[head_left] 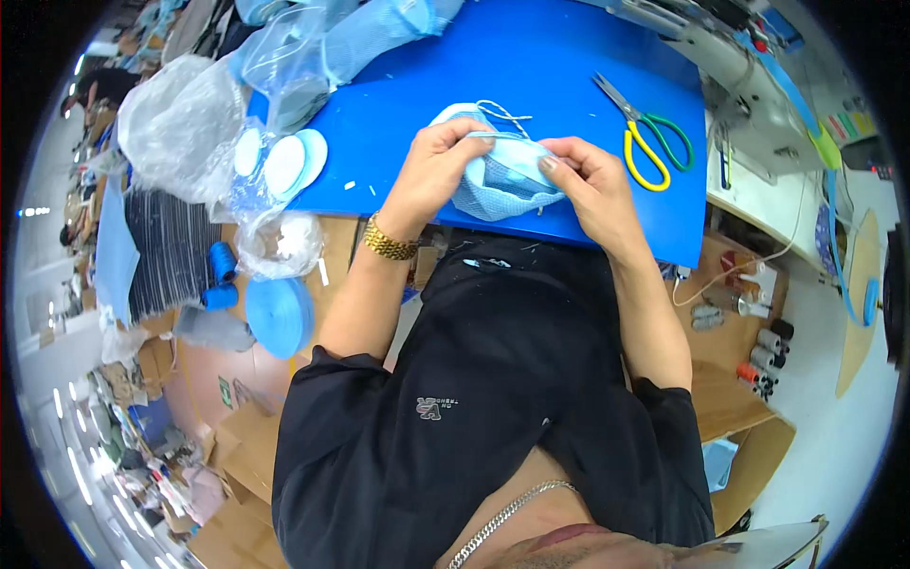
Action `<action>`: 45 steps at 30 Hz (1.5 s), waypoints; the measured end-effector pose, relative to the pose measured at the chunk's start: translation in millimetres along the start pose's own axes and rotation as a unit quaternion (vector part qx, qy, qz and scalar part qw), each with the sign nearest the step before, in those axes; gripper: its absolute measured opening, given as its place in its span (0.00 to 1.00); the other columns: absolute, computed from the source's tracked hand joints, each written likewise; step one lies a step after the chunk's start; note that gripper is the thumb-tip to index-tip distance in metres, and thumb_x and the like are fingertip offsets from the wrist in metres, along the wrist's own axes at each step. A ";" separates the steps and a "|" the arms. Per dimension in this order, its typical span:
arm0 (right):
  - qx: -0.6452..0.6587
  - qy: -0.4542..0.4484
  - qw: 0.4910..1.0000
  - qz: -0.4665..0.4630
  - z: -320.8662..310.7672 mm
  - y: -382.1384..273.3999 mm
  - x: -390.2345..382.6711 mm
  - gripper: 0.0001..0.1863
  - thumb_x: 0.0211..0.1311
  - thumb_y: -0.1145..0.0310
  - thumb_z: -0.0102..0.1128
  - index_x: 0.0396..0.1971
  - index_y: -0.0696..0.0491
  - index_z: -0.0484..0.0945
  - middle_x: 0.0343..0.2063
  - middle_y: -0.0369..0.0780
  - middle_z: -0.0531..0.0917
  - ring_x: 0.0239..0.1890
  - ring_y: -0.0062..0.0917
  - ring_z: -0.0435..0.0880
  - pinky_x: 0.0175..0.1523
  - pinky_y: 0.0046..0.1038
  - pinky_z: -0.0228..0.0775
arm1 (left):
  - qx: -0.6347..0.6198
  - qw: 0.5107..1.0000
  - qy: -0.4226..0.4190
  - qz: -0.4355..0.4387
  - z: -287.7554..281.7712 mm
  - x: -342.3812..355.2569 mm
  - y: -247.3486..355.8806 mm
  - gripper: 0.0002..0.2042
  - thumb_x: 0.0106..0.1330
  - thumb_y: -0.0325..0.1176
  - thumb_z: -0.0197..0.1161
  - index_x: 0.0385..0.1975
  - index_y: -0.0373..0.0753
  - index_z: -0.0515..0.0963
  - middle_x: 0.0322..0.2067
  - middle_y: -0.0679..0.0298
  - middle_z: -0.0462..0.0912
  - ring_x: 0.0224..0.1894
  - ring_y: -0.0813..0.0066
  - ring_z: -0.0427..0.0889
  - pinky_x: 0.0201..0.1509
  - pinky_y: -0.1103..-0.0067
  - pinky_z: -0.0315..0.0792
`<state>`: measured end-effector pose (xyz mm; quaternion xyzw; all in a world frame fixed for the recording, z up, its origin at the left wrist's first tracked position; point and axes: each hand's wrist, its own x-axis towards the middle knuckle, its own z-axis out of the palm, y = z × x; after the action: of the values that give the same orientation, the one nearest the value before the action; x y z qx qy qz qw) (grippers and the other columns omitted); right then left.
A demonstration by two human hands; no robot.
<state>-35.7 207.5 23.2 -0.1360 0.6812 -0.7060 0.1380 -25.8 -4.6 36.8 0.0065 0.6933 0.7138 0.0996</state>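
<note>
A light blue mesh fabric pouch [502, 194] with a white cord [505, 115] at its far side is stretched between my two hands, over the near part of the blue table. My left hand [438, 171] pinches the pouch's rim at its left, thumb on top. At the right of the same rim, my right hand [590, 182] grips the fabric between thumb and fingers. The pouch's mouth is spread between them. Scissors [637, 133] with one yellow and one green handle lie to the right of my right hand, their blades apart.
White oval pieces [286, 167], a clear plastic bag [180, 123] and blue mesh pieces [379, 38] lie on the left. Below them are blue thread spools [222, 264] and a blue webbing roll [280, 316]. A sewing machine [749, 90] stands at the right of the blue table [559, 57].
</note>
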 end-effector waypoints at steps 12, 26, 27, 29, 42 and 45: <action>-0.049 0.049 0.997 0.024 -20.4 -11.3 -7.1 0.10 0.63 0.68 0.59 0.41 0.57 0.79 0.30 0.34 0.83 0.33 0.13 0.78 0.37 0.18 0.70 | 0.160 0.984 -0.070 0.044 18.5 9.0 8.0 0.13 0.56 0.37 0.70 0.33 0.33 0.81 0.28 0.67 0.81 0.31 0.82 0.77 0.35 0.83 0.71; -0.346 0.037 0.931 0.110 -115.0 -3.6 -13.4 0.33 0.48 0.70 0.61 0.59 0.54 0.67 0.30 0.44 0.76 0.30 0.29 0.76 0.39 0.28 0.70 | 0.144 0.986 -0.087 0.009 12.2 10.5 17.4 0.10 0.55 0.32 0.70 0.33 0.33 0.83 0.30 0.65 0.83 0.34 0.81 0.78 0.39 0.83 0.72; -0.307 0.027 0.949 0.070 -104.0 -2.1 -19.2 0.32 0.49 0.72 0.61 0.59 0.51 0.68 0.28 0.40 0.75 0.28 0.23 0.72 0.35 0.24 0.67 | 0.128 0.987 -0.094 0.002 11.2 9.3 19.4 0.10 0.55 0.32 0.70 0.33 0.33 0.83 0.30 0.65 0.83 0.34 0.81 0.78 0.39 0.83 0.72; -0.336 0.006 0.937 0.092 -85.0 -16.1 -35.4 0.31 0.48 0.69 0.67 0.56 0.46 0.71 0.25 0.35 0.73 0.24 0.17 0.70 0.29 0.22 0.64 | 0.113 0.989 -0.097 -0.007 8.2 7.5 20.1 0.10 0.56 0.32 0.70 0.33 0.33 0.84 0.30 0.65 0.83 0.34 0.81 0.78 0.39 0.83 0.72; -0.311 -0.109 0.944 -0.025 -54.3 -31.5 -55.2 0.33 0.38 0.60 0.78 0.47 0.51 0.72 0.33 0.38 0.78 0.30 0.26 0.76 0.34 0.27 0.71 | 0.131 0.982 -0.139 -0.006 7.9 7.0 20.5 0.09 0.54 0.31 0.71 0.32 0.35 0.84 0.29 0.68 0.81 0.33 0.83 0.76 0.38 0.84 0.70; -0.309 -0.125 0.943 -0.009 -52.8 -31.5 -53.1 0.33 0.39 0.60 0.77 0.48 0.52 0.73 0.33 0.38 0.79 0.29 0.26 0.76 0.33 0.27 0.70 | 0.128 0.981 -0.142 -0.004 8.2 5.9 20.4 0.09 0.53 0.30 0.72 0.32 0.35 0.84 0.28 0.68 0.81 0.32 0.83 0.75 0.37 0.84 0.69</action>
<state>-6.9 277.6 52.6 -0.2658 0.8419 -0.4391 0.1669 -33.0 4.0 56.5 0.1175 0.7579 0.6103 0.1985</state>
